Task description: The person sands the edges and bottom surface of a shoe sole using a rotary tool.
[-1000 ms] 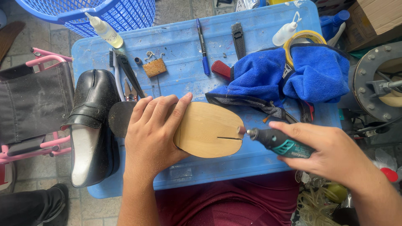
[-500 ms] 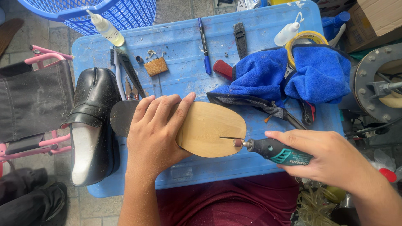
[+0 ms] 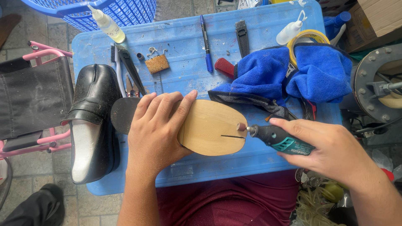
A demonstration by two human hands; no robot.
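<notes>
**Rotary tool at the toe edge of a tan sole**

Right hand [image 3: 335,155]: grip closed around a teal-and-grey rotary tool [image 3: 278,139], held like a thick pen, bit end pointing left. The small grinding bit [image 3: 241,127] touches the right (toe) edge of the tan sole [image 3: 213,127], just above a short dark slit in its face.

Left hand [image 3: 157,129]: flat, fingers spread, pressing the sole down onto the blue bench [image 3: 188,62]; it holds nothing closed. The sole's dark heel end [image 3: 122,115] shows left of the hand.

Judgement: light, steady contact with the bit should serve best, with the pinning fingers kept well clear of it.

Surroundings: black loafer [image 3: 94,121] at the left edge; blue cloth [image 3: 289,77] far right; pen [image 3: 206,44], glue bottle [image 3: 106,25] and brush [image 3: 157,62] on the far side.
</notes>
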